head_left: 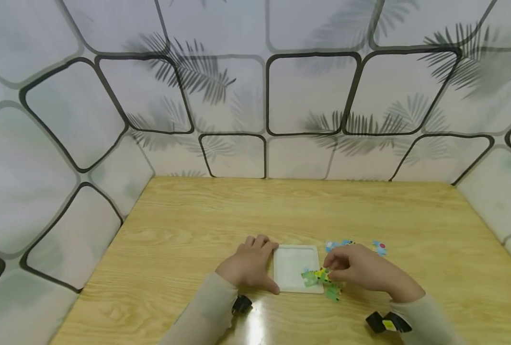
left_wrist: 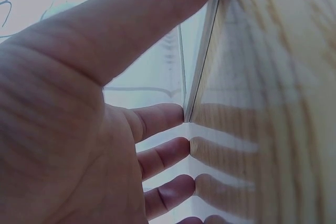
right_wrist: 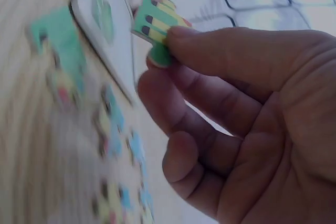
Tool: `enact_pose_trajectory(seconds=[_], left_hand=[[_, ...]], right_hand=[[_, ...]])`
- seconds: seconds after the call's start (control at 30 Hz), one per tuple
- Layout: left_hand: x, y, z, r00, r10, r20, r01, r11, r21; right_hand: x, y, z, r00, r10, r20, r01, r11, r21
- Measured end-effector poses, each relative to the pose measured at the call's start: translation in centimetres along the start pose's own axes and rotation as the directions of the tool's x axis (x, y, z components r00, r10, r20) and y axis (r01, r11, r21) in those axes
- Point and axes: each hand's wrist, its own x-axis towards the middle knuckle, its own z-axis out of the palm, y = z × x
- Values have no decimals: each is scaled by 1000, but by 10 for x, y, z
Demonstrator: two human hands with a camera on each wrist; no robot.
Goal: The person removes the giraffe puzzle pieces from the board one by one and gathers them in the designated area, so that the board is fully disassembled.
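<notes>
My right hand (head_left: 363, 268) pinches a green and yellow jigsaw puzzle piece (right_wrist: 157, 22) between thumb and fingers, above the right side of a white puzzle tray (head_left: 294, 254). In the right wrist view a green shape (right_wrist: 102, 14) shows on the tray; whether it is a piece or a reflection I cannot tell. My left hand (head_left: 251, 263) spreads along the tray's left side, thumb by the near corner and index finger by the far one. Another green puzzle piece (head_left: 333, 293) lies on the table by the tray's near right corner.
Blue puzzle pieces (head_left: 334, 245) lie beyond my right hand, and a blue one with a red spot (head_left: 380, 247) sits farther right. The right hand partly hides this group. The wooden table (head_left: 186, 225) meets a patterned backdrop (head_left: 233, 155) at its far edge.
</notes>
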Motion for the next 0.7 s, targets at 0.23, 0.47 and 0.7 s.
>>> enact_pose_trajectory(seconds=[0.23,0.47,0.7], left_hand=[[1,0,1,1000,0,7,0,1000,-7],[1,0,1,1000,7,0,-7,1000,14],[0,1,0,1000,11,7,-11,1000,-2]], right_hand=[[-28,20,-20,998,60,10,-59,997,-46],[-42,33,-25,993,98,73,-91,991,-93],[-43,36,-18,995,92,49,-84,984,-157]])
